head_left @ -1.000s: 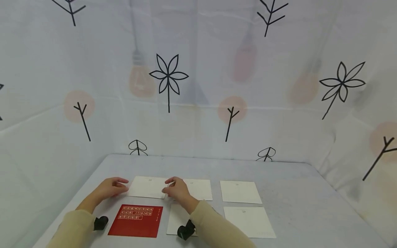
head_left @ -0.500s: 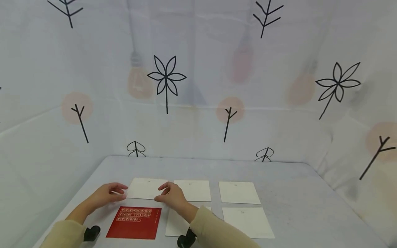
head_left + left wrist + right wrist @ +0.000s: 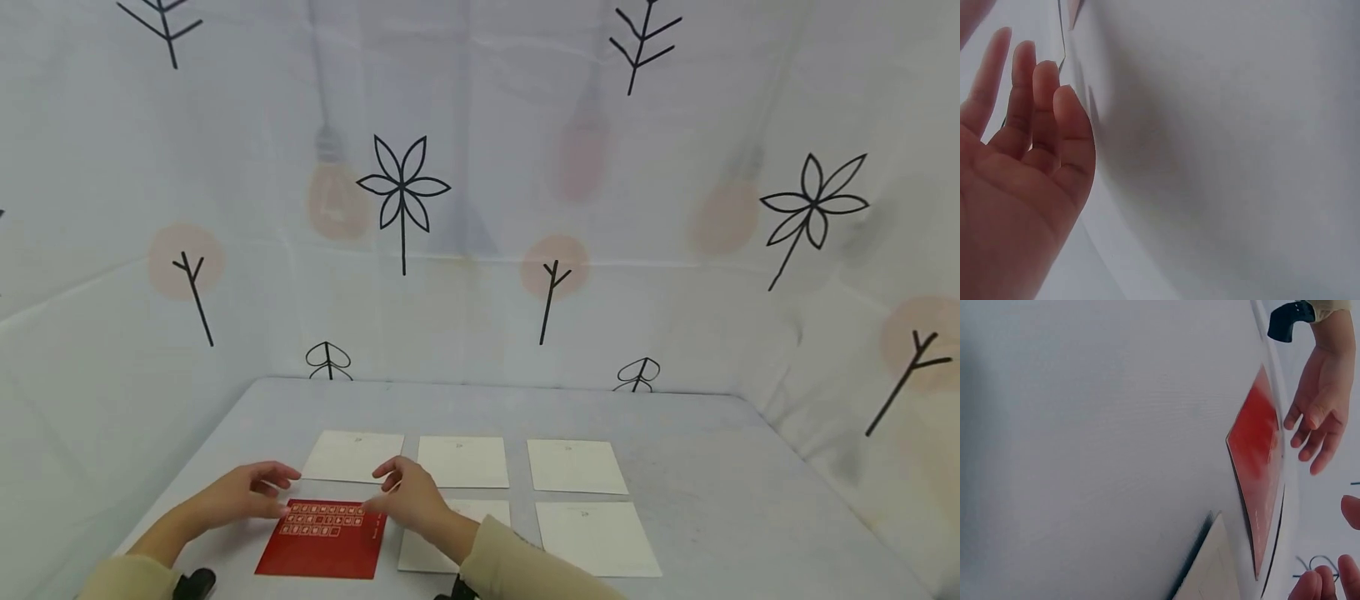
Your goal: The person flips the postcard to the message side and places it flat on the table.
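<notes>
A red card with rows of small white printed squares lies flat at the front left of the table. My left hand hovers by its upper left corner, fingers loosely bent and apart; in the left wrist view the palm of the left hand holds nothing. Over the card's upper right corner is my right hand, thumb out and fingers relaxed. The right wrist view shows the red card flat, the left hand beyond it. Whether either thumb touches the card, I cannot tell. Behind it lies a white card.
More white cards lie flat in two rows: a back middle card, a back right card, a front right card and a front middle card, partly hidden by my right arm. A patterned white curtain stands behind the table.
Both hands have come back toward me, from the sides of the back left white card to the upper corners of the red card. The cards stay in place.
</notes>
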Demonstrator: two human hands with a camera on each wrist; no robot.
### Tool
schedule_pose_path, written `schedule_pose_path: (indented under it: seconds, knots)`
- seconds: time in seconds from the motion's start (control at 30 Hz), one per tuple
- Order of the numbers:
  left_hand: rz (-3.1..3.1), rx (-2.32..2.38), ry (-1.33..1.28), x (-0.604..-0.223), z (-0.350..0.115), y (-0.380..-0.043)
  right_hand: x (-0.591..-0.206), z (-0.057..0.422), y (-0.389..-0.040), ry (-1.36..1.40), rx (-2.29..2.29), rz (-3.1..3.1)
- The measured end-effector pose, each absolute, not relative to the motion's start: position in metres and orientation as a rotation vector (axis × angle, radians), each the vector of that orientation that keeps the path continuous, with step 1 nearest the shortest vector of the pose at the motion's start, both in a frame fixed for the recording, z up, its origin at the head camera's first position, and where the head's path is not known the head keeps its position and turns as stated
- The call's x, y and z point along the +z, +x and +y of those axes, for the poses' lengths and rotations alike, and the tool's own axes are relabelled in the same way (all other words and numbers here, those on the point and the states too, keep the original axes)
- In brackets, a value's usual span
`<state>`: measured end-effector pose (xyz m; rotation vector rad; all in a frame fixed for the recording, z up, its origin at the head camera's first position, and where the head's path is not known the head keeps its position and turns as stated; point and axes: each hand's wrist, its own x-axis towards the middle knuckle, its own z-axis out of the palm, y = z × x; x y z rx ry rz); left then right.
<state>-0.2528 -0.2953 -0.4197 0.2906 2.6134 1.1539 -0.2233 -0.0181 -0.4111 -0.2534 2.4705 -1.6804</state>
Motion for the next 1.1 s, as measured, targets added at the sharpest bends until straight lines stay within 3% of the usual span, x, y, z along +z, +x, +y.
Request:
schedule_pose_path:
  seconds: [0.67, 1.1]
  knots:
    - [2.509, 0.978, 0.515, -0.427, -0.301, -0.237, -0.430, -0.012, -0.214, -0.257, -1.437, 2.525]
    - [2.557, 0.897, 0.484, -0.428, -0.295, -0.242, -0.434, -0.011, -0.219, -0.246, -1.281, 2.546]
